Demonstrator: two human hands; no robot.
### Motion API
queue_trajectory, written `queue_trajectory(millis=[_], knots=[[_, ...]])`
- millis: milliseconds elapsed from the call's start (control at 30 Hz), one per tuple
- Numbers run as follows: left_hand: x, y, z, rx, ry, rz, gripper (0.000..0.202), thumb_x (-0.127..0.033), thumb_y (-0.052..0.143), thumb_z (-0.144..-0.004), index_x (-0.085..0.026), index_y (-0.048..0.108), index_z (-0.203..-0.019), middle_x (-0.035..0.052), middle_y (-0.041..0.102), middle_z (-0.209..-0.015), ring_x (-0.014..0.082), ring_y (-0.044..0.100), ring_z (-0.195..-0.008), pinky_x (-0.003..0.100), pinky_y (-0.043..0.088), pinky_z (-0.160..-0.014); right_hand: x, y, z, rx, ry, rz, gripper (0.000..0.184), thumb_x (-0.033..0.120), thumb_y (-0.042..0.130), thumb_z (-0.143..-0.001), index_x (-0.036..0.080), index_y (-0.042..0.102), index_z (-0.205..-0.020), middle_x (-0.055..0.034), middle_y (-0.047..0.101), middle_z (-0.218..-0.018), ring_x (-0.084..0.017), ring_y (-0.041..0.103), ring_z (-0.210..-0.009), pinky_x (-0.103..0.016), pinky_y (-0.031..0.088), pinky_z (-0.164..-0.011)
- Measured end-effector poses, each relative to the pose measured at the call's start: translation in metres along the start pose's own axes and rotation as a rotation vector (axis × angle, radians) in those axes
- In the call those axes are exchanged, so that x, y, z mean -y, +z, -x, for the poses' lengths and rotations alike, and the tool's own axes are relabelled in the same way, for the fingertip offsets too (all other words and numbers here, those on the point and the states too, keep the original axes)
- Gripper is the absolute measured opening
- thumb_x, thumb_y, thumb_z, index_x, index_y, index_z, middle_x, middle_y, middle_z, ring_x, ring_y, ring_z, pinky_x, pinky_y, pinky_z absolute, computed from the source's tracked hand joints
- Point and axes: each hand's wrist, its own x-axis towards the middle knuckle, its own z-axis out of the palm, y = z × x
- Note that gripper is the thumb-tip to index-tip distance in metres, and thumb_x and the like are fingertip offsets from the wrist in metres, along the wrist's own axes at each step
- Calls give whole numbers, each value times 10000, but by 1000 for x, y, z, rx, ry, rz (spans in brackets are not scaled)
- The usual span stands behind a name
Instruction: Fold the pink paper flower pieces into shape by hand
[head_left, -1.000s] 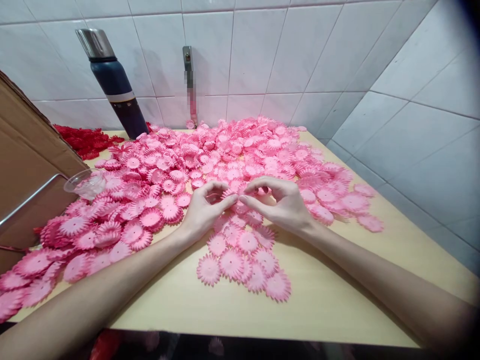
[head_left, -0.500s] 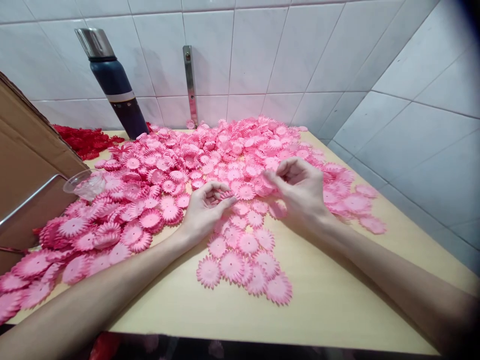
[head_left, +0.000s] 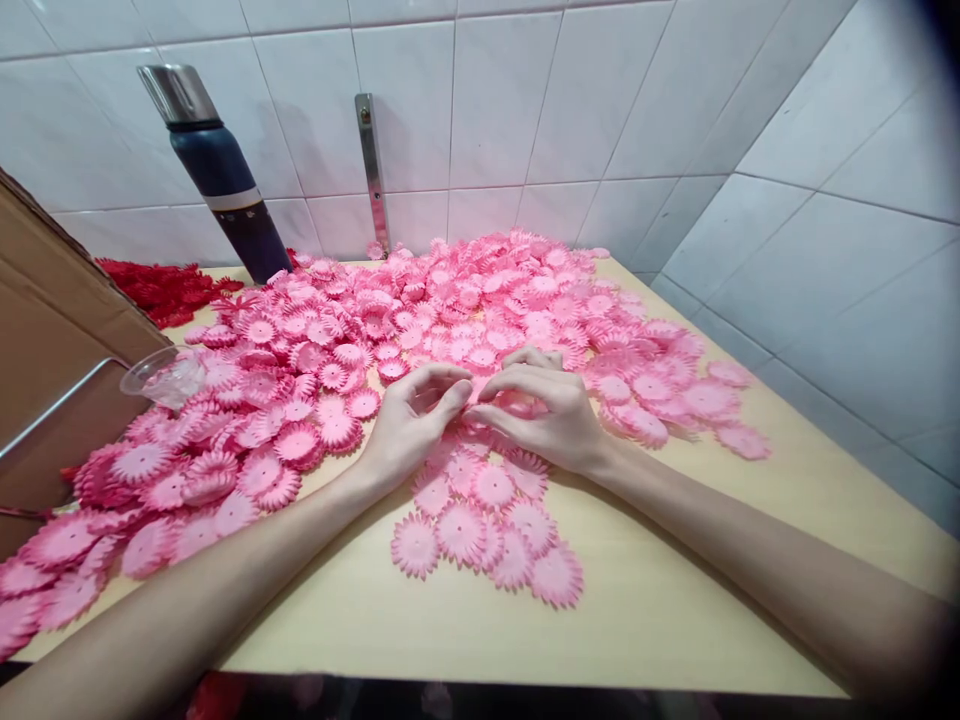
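My left hand [head_left: 414, 418] is pinched closed over the middle of the table, on a pink scalloped flower disc that its fingers mostly hide. Close against its fingertips is my right hand [head_left: 553, 408], thumb and forefinger drawn together; what they hold, if anything, is hidden. Beneath and in front of both hands lies a loose patch of light pink flower discs [head_left: 460, 532] with toothed edges and small centre holes. Behind the hands spreads a large heap of similar pink discs [head_left: 420, 300], darker at their rims.
A dark blue bottle [head_left: 229, 190] with a steel cap stands at the back left, near red petal pieces [head_left: 154, 290]. A clear plastic cup [head_left: 169, 377] lies beside a cardboard box [head_left: 60, 290]. Tiled walls [head_left: 495, 100] border the table [head_left: 660, 590] behind and right.
My right hand has moved left and slightly down, from over the heap to my left hand's fingertips. My left hand has stayed nearly in place.
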Motion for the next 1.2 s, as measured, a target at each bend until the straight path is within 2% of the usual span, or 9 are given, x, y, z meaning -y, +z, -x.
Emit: queue_trajectory(millis=[233, 433, 767, 967, 1200], knots=[[0, -2, -1, 52, -13, -3, 250, -285, 716, -779, -161, 688, -995, 73, 690, -1052, 173, 646, -951, 286, 515, -849, -4, 0, 1, 29, 114, -63, 37, 214, 710, -805, 184, 690, -811, -57, 695, -734, -184, 585, -708, -346, 476, -652], [5, -5, -4, 66, 22, -14, 257, -268, 746, -753, -181, 707, -992, 53, 705, -1005, 152, 642, -923, 265, 516, -841, -5, -1, 1, 98, 120, -116, 44, 203, 663, -845, 188, 696, -870, -60, 718, -781, -185, 595, -745, -359, 498, -685], [8, -10, -4, 87, 13, -48, 306, -273, 775, -726, -221, 712, -1021, 12, 673, -870, 112, 613, -788, 224, 511, -733, -5, -2, 3, 129, 73, -128, 78, 172, 628, -859, 175, 699, -894, -62, 708, -765, -180, 587, -730, -333, 505, -639], [10, -9, -4, 79, 21, 5, 269, -248, 793, -703, -208, 722, -960, 15, 678, -895, 114, 620, -816, 214, 509, -739, -3, -1, 3, 113, 45, -124, 79, 143, 616, -854, 174, 687, -870, -54, 697, -757, -163, 600, -710, -312, 508, -632], [10, -9, -3, 98, 48, -17, 220, -244, 773, -722, -207, 739, -935, 32, 724, -946, 153, 653, -873, 255, 520, -788, -2, -1, 3, 88, 54, -148, 38, 163, 640, -831, 158, 677, -841, -59, 683, -749, -158, 616, -699, -312, 514, -631]])
